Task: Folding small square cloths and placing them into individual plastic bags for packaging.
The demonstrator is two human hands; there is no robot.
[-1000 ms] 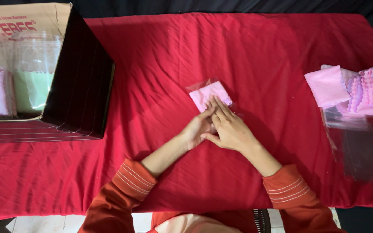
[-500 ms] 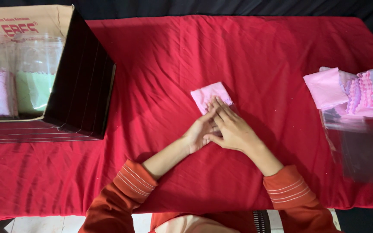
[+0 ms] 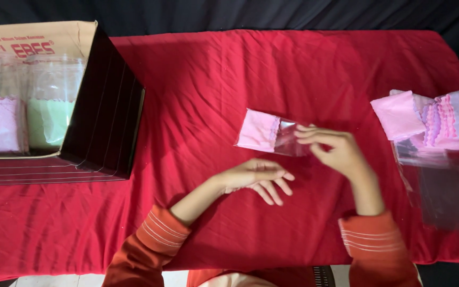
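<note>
Since half a second ago the two hands have parted: then they were pressed together over the packet, now the clear bag with the pink cloth (image 3: 265,133) lies stretched out sideways on the red tablecloth (image 3: 197,79). Its long axis runs left to right, the folded pink cloth filling the left end and the empty clear end pointing right. The right hand (image 3: 331,150) pinches that clear end between thumb and fingertips and is the nearer of the two. The left hand (image 3: 255,178) hovers just below the bag, fingers loosely spread, holding nothing. Well off to the right sit a stack of pink and lilac cloths (image 3: 426,118) and, below it, empty clear bags (image 3: 442,186). Far left, an open cardboard box (image 3: 96,133) holds bagged pink and green cloths. Nothing lies between the hands and the bag.
</note>
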